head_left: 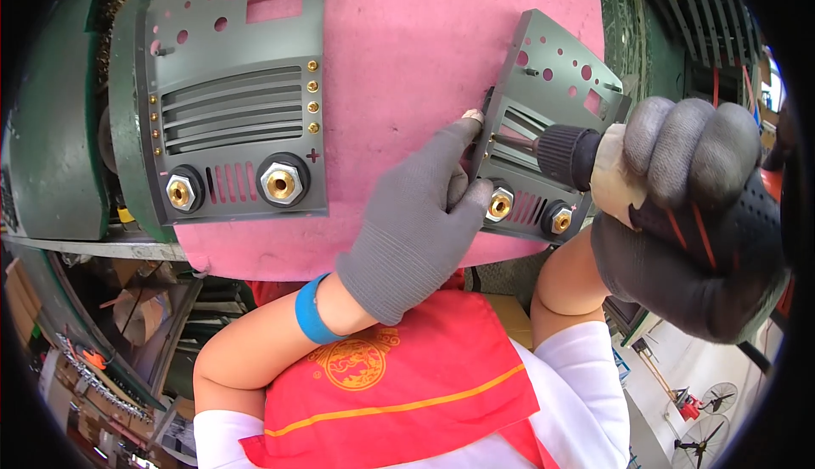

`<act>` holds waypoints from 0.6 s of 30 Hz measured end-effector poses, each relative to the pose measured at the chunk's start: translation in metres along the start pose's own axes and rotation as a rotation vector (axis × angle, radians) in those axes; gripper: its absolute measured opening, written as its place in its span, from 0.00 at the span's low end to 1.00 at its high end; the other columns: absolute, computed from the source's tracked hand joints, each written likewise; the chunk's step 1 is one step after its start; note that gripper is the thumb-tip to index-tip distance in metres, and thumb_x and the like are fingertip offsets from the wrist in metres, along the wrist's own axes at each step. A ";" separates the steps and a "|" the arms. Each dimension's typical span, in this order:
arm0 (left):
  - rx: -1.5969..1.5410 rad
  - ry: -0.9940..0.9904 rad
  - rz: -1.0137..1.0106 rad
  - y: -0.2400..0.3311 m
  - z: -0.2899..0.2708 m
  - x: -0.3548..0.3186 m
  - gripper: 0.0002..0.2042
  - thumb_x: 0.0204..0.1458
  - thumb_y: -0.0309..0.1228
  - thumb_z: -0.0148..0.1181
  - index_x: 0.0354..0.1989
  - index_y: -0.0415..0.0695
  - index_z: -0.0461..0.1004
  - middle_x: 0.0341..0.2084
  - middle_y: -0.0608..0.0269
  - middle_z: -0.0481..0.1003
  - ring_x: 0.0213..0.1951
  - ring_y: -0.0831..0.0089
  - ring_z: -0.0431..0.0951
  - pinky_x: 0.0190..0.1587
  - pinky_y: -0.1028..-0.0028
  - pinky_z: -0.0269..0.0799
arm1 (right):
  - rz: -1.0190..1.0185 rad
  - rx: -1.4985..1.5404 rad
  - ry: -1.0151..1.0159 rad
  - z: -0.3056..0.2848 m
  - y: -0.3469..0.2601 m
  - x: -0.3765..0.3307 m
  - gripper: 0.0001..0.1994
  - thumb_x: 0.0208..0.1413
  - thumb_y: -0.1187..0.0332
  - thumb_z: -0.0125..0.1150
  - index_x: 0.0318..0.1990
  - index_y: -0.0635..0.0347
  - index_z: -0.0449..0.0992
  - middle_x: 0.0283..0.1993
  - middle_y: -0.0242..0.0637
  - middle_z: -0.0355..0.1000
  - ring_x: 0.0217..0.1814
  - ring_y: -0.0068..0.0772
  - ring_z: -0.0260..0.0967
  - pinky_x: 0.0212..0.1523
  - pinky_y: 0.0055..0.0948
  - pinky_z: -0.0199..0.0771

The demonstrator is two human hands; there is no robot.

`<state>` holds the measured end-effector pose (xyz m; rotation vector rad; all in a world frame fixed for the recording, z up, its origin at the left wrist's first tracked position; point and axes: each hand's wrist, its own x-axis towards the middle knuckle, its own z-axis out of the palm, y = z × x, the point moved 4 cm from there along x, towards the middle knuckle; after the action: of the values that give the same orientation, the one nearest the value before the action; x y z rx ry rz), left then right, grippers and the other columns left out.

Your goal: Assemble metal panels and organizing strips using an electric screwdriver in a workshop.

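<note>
My left hand (412, 227), in a grey knit glove, grips the left edge of a dark grey metal panel (539, 100). That panel lies tilted on a pink mat and has round holes, slots and two brass connectors (499, 206) along its near edge. In my right hand (692, 155), also gloved, is a power screwdriver (567, 155) with a black ribbed nose and tape around it. Its bit points left and meets the panel's left side near small brass screws. The tool's body is partly hidden by my fingers.
A second grey panel (233, 61) with brass screws and two connectors lies at the left of the pink mat (390, 53). Dark slotted panels (696, 11) are stacked at the far right. A green metal surface (55, 129) is at the left; fans (705, 439) stand low at the right.
</note>
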<state>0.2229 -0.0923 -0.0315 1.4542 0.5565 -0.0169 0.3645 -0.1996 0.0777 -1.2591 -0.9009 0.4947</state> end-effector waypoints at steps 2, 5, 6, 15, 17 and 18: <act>-0.001 0.010 0.000 0.001 0.000 0.001 0.30 0.54 0.21 0.60 0.68 0.34 0.63 0.21 0.73 0.52 0.25 0.83 0.55 0.29 0.79 0.58 | 0.083 -0.074 -0.073 0.000 0.004 0.000 0.15 0.51 0.58 0.65 0.38 0.53 0.67 0.32 0.31 0.59 0.32 0.26 0.57 0.35 0.28 0.58; -0.055 -0.025 -0.056 0.003 -0.001 0.000 0.28 0.55 0.22 0.59 0.66 0.34 0.64 0.23 0.72 0.55 0.26 0.83 0.57 0.30 0.80 0.59 | 0.076 -0.099 -0.149 0.009 0.002 0.012 0.16 0.53 0.58 0.67 0.39 0.52 0.67 0.33 0.32 0.60 0.31 0.26 0.58 0.36 0.28 0.60; -0.081 -0.043 -0.086 0.003 -0.002 0.000 0.27 0.55 0.22 0.59 0.66 0.34 0.65 0.24 0.72 0.56 0.27 0.84 0.58 0.30 0.80 0.60 | 0.072 -0.108 -0.174 0.015 0.001 0.018 0.16 0.53 0.58 0.68 0.39 0.52 0.67 0.33 0.32 0.61 0.31 0.26 0.58 0.36 0.28 0.60; -1.069 -0.125 -0.396 0.009 -0.023 -0.004 0.17 0.66 0.25 0.43 0.59 0.28 0.64 0.47 0.53 0.73 0.41 0.75 0.75 0.44 0.78 0.73 | -0.182 0.041 -0.181 0.034 -0.006 0.025 0.22 0.54 0.46 0.67 0.40 0.53 0.70 0.35 0.32 0.63 0.33 0.24 0.58 0.36 0.28 0.62; -1.042 -0.116 -0.365 0.011 -0.019 0.000 0.18 0.68 0.29 0.43 0.60 0.29 0.63 0.47 0.53 0.74 0.42 0.75 0.76 0.43 0.77 0.74 | 0.148 0.156 -0.032 0.023 -0.010 0.012 0.21 0.53 0.48 0.68 0.39 0.56 0.72 0.36 0.33 0.64 0.36 0.26 0.59 0.33 0.28 0.61; -1.057 -0.126 -0.327 0.013 -0.017 0.003 0.19 0.70 0.31 0.43 0.61 0.29 0.63 0.47 0.54 0.74 0.42 0.75 0.76 0.42 0.77 0.74 | 0.147 0.157 -0.032 0.019 -0.009 0.008 0.21 0.53 0.48 0.68 0.39 0.56 0.72 0.36 0.33 0.64 0.36 0.26 0.59 0.33 0.28 0.61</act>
<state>0.2237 -0.0734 -0.0206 0.3261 0.5617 -0.0615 0.3526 -0.1846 0.0899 -1.1818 -0.7838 0.6910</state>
